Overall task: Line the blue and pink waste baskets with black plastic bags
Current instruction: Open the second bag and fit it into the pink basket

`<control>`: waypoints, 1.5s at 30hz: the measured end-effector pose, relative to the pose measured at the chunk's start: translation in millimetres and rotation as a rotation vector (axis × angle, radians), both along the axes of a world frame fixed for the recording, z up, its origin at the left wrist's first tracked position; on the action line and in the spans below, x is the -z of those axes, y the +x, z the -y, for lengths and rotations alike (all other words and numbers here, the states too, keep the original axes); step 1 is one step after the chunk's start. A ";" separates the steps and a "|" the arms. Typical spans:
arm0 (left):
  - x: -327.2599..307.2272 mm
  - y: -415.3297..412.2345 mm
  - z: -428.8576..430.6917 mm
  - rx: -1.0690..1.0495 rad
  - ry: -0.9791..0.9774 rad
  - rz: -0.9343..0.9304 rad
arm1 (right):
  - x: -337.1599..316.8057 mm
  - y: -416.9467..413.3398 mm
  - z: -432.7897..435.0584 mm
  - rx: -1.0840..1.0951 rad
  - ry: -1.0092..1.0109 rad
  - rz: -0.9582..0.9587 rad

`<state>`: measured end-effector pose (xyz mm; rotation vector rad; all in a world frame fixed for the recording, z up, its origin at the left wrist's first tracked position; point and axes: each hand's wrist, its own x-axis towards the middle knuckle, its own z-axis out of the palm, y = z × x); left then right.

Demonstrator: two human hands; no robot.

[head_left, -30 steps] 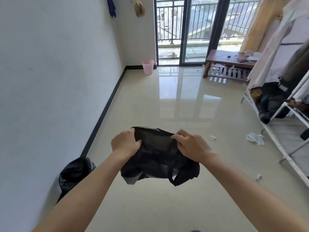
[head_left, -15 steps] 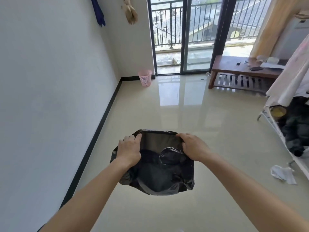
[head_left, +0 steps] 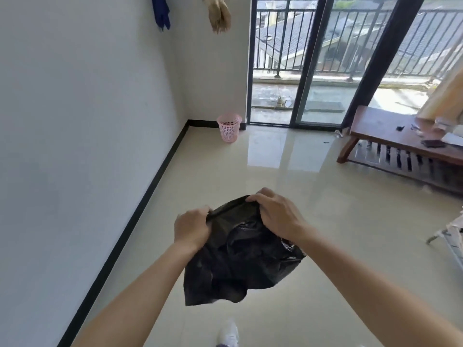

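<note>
A crumpled black plastic bag (head_left: pixel 240 261) hangs in front of me, held by its top edge. My left hand (head_left: pixel 191 227) grips the left side of that edge and my right hand (head_left: pixel 278 216) grips the right side, a little higher. The bag's mouth is pinched nearly flat between them. A pink mesh waste basket (head_left: pixel 229 127) stands far ahead in the corner by the balcony door, with nothing visible inside it. No blue basket shows in this view.
A white wall with black skirting (head_left: pixel 140 211) runs along the left. A low wooden bench (head_left: pixel 400 144) with small items stands at the right by the glass balcony doors (head_left: pixel 313 71). A metal rack leg (head_left: pixel 448 236) juts in at the right edge. My white shoe (head_left: pixel 229 333) shows below.
I have walked forward, so the pink basket and balcony door look nearer. The black bagged bin at the left has left the view. My hands have drawn the bag's mouth closer together.
</note>
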<state>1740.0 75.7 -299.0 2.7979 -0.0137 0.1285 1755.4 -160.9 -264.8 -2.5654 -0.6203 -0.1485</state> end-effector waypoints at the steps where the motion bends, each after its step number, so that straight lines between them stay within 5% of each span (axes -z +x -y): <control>1: -3.4 30.4 -2.1 -0.037 -0.055 0.010 | -1.6 30.8 -0.2 0.018 -0.020 -0.019; 14: -36.5 438.6 40.8 0.086 0.073 0.129 | 11.6 400.5 49.9 0.241 -0.202 -0.257; 21: -54.4 644.6 70.5 0.053 0.092 0.165 | 0.9 612.6 77.5 0.309 -0.037 -0.309; 25: -68.8 745.5 65.0 -0.057 -0.088 0.196 | -12.2 726.7 73.9 0.314 -0.010 -0.358; 29: -60.4 843.6 51.5 -0.151 -0.390 0.128 | 0.3 839.8 64.7 0.300 -0.411 -0.361; 31: -52.5 893.0 47.0 -0.126 -0.487 0.114 | 11.1 895.8 58.9 0.323 -0.454 -0.410; 35: -38.5 998.4 36.0 0.013 -0.585 -0.009 | 29.3 1011.2 44.4 0.336 -0.287 -0.460; 40: -25.5 1144.0 2.6 0.053 -0.414 -0.200 | 29.6 1147.6 37.7 0.382 -0.104 -0.532; 45: -12.0 1282.7 -9.9 0.027 -0.115 -0.182 | 24.9 1252.5 48.1 0.506 0.186 -0.525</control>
